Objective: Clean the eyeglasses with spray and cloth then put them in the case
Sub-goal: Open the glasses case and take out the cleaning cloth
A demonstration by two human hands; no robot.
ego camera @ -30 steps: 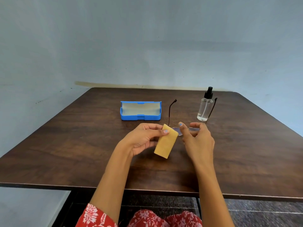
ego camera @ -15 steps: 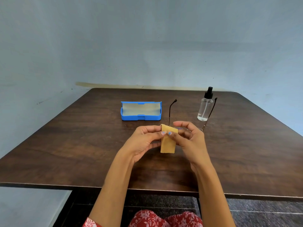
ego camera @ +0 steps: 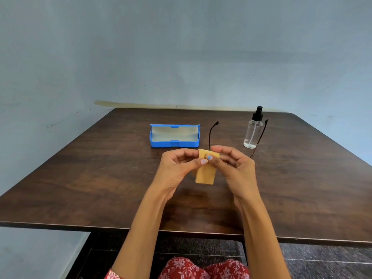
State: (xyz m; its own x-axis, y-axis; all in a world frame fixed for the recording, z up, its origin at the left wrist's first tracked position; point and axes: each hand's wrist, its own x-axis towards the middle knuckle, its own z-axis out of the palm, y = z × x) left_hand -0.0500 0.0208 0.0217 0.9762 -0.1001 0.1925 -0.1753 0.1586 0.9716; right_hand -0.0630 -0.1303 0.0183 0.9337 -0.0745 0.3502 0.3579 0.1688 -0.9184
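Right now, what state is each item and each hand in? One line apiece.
Case: open, nothing visible inside, resting on the table.
Spray bottle: upright, cap on, untouched.
Eyeglasses: temples unfolded, front hidden behind the cloth and hands.
Cloth: folded over the glasses front, lower end hanging free.
Left hand: pinching the cloth.
Right hand: pinching the cloth from the other side.

- The dark brown wooden surface [ego camera: 100,178] lies bare left of the open blue plastic glasses case [ego camera: 174,136].
- A clear spray bottle with a black nozzle [ego camera: 252,130] stands upright at the far right, with a thin brown eyeglass arm [ego camera: 259,137] just beside it.
- A clear gap runs between case and bottle, crossed by the other brown eyeglass arm [ego camera: 211,133].
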